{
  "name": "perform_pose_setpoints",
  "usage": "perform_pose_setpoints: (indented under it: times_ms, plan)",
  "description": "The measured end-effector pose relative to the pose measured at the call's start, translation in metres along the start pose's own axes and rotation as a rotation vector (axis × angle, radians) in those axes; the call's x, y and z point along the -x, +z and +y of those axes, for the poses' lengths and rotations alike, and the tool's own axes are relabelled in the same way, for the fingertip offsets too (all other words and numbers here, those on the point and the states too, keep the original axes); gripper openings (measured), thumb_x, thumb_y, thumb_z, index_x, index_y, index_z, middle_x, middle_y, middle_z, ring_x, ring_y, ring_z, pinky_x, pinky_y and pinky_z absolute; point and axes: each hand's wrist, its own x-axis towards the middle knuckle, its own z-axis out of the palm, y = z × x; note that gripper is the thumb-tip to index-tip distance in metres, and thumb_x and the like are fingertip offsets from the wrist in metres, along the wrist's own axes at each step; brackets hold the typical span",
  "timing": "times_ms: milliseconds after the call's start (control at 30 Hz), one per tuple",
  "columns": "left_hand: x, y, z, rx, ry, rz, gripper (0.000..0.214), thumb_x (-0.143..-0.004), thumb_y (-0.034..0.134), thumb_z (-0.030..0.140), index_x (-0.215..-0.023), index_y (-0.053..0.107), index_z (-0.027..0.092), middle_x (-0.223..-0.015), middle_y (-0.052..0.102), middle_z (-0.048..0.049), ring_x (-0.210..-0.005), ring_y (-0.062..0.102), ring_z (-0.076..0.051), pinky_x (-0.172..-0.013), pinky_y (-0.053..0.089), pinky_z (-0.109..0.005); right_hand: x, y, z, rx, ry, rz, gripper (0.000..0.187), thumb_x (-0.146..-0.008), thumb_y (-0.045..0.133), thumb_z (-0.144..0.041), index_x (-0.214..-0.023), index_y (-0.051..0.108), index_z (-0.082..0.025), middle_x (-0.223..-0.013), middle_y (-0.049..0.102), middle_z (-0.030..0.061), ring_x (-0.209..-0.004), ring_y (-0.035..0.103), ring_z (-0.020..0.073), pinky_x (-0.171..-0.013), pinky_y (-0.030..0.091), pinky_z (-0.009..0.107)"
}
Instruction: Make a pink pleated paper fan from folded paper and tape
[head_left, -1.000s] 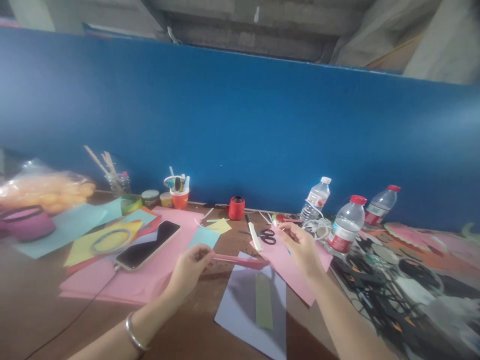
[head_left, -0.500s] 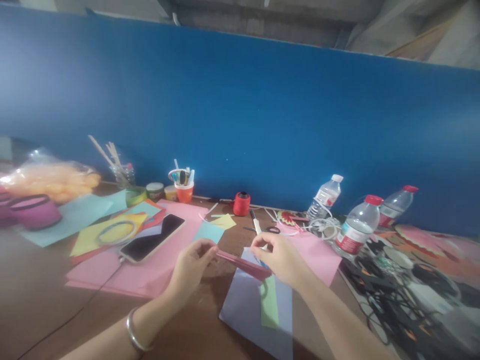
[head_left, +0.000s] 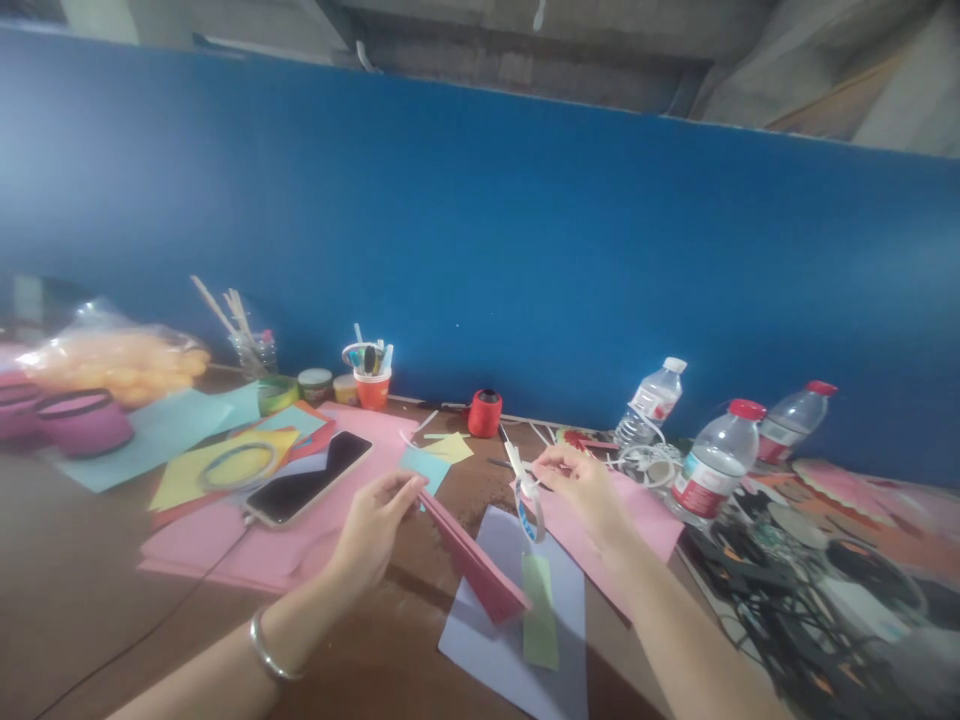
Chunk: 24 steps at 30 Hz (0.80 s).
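My left hand (head_left: 382, 515) pinches one end of a folded pink paper strip (head_left: 476, 560) between thumb and fingers. The strip slants down to the right, its free end over a lavender sheet (head_left: 480, 630). My right hand (head_left: 581, 485) is closed, fingertips together, at a narrow roll of white tape (head_left: 531, 515) with blue inside, which hangs below and left of the fingers. A pale green paper strip (head_left: 538, 610) lies on the lavender sheet. Behind the tape a white-handled tool (head_left: 512, 450) is partly covered.
Pink sheets and a phone (head_left: 307, 478) with a cable lie at left. Along the wall stand an orange cup of tools (head_left: 373, 388) and a red spool-like object (head_left: 485, 412). Water bottles (head_left: 716, 465) and tangled black cables (head_left: 787, 590) are at right.
My right hand has moved up and right, away from the pink strip, with the tape roll now in plain view. The strip's free end has swung down while my left hand keeps hold.
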Motion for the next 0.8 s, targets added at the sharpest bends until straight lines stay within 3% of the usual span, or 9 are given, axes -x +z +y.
perform_pose_setpoints:
  times_ms: [167,367,567,800]
  plan:
    - [0.003,0.002,0.002,0.006,-0.037,-0.091,0.026,-0.068,0.064,0.039,-0.076,0.063,0.015,-0.056,0.050,0.0035,-0.050,0.041,-0.008,-0.050,0.033,-0.020,0.003,0.008,-0.006,-0.359,0.089,-0.023,0.016,-0.067,0.066,-0.033,-0.071,0.063,-0.018,-0.067,0.058,0.0016,-0.064,0.053,0.0145,-0.062,0.045,0.028]
    - [0.007,0.004,0.008,0.039,-0.056,-0.220,0.020,-0.071,0.063,0.033,-0.080,0.060,0.016,-0.068,0.055,0.0010,-0.056,0.046,-0.009,-0.053,0.036,-0.021,0.003,0.007,-0.017,-0.528,0.102,-0.048,0.013,-0.065,0.069,-0.026,-0.069,0.059,-0.019,-0.056,0.054,-0.0027,-0.054,0.050,0.0103,-0.052,0.043,0.022]
    - [0.004,0.001,0.007,0.024,-0.037,-0.182,0.018,-0.072,0.060,0.033,-0.081,0.059,0.017,-0.071,0.054,0.0013,-0.055,0.044,-0.008,-0.053,0.035,-0.021,-0.005,-0.021,-0.022,-0.509,0.106,0.032,0.020,-0.065,0.069,-0.031,-0.072,0.054,-0.020,-0.050,0.052,-0.0034,-0.042,0.048,0.0104,-0.034,0.028,0.018]
    - [0.001,-0.003,0.003,0.122,-0.055,-0.124,0.017,-0.071,0.062,0.031,-0.081,0.059,0.018,-0.067,0.049,0.0042,-0.054,0.042,-0.006,-0.051,0.032,-0.018,0.007,-0.039,-0.046,-0.404,0.004,-0.038,0.013,-0.068,0.068,-0.026,-0.070,0.057,-0.019,-0.055,0.054,-0.0030,-0.045,0.050,0.0089,-0.043,0.039,0.021]
